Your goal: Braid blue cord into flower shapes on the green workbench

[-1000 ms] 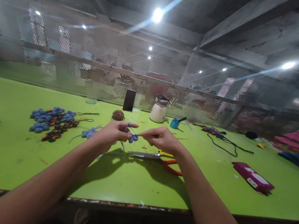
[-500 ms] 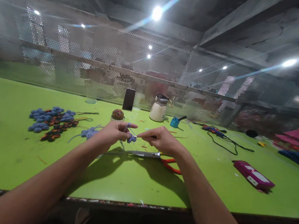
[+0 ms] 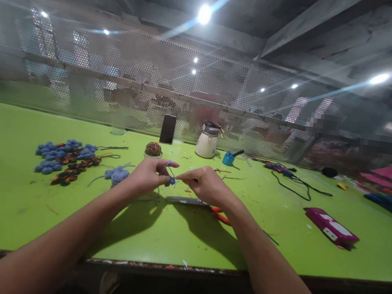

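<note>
Pale blue-purple yarn makes up the small looped piece (image 3: 170, 181) at the middle of the head view, raised over the green table (image 3: 202, 251) between the two hands. Thumb and fingers of the left hand (image 3: 147, 174) pinch this piece, while a strand (image 3: 168, 166) of the same yarn runs up over the raised index finger. Opposite, the right hand (image 3: 203, 183) is closed in a pinch on a thin tool (image 3: 175, 179), barely visible and too small to make out well. Scissors (image 3: 186, 200) lie below, blades to the left, their orange handle partly behind the right wrist. Left of the left hand sits a blue yarn bundle (image 3: 116, 174); farther left are blue flowers (image 3: 49, 151) beside dark orange-flecked ones (image 3: 79, 164). Beyond the hands stand a multicoloured yarn ball (image 3: 153, 148), an upright dark panel (image 3: 167, 129), a whitish jug (image 3: 206, 143) and a small blue pot (image 3: 228, 159). Well to the right lies a magenta box (image 3: 331, 227).
</note>
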